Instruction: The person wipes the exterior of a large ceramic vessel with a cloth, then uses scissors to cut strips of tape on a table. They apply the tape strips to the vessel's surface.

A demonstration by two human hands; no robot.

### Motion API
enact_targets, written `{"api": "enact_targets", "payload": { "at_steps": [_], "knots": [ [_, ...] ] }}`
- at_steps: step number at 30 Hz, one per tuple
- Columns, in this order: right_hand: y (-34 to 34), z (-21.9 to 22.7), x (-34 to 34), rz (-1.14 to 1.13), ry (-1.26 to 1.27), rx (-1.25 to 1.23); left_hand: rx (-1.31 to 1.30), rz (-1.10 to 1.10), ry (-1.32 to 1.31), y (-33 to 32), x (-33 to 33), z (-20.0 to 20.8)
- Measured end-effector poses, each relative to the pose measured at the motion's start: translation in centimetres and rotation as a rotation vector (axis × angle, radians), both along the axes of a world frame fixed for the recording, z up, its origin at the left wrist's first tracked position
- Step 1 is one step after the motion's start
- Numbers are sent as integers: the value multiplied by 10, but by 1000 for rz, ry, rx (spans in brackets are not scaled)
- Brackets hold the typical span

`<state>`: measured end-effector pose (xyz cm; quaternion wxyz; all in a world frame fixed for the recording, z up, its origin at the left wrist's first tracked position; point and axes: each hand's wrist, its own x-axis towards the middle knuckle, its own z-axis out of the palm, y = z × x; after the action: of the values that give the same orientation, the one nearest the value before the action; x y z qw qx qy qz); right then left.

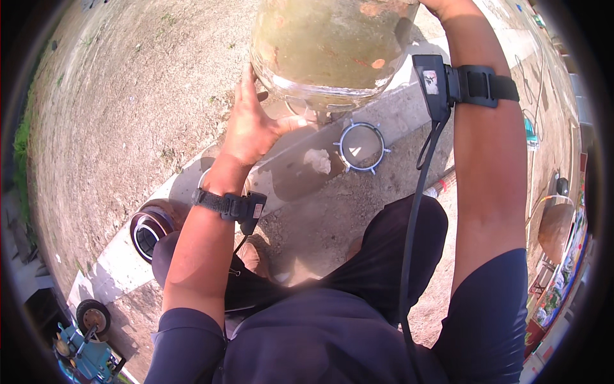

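A large rounded olive-coloured vessel [332, 54] with rusty patches fills the top of the view. It is tilted, and its upper part is cut off. My left hand [252, 125] supports it at the lower left, fingers up along its side and thumb spread beneath its bottom rim. At the upper right, my right hand [441, 8] rests against the vessel's side, with most of its fingers beyond the edge of the view. On the ground below the vessel lies a pale metal ring [341, 153] with several short prongs around it.
A dark round pot-like thing [135, 229] stands beside my left knee. At lower left is a blue machine [86, 358] with a wheel [93, 318]. A cable [407, 256] hangs from my right wrist's strap. A pale concrete strip [115, 272] crosses the dirt ground.
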<state>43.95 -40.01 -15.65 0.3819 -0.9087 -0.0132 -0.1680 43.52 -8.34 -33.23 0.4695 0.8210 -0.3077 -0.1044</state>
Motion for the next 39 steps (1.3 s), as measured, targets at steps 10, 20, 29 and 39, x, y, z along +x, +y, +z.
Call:
{"api": "enact_targets", "payload": {
  "at_steps": [10, 20, 29, 39],
  "knots": [
    [-2, 1, 1, 0, -1, -7, 214, 116, 154, 17, 6, -6],
    [4, -1, -1, 0, 5, -15, 173, 206, 297, 20, 5, -4],
    [4, 2, -1, -15, 7, -35, 20, 140, 20, 11, -23, 4],
    [8, -3, 0, -4, 13, -27, 43, 173, -189, -22, -44, 7]
  ]
}}
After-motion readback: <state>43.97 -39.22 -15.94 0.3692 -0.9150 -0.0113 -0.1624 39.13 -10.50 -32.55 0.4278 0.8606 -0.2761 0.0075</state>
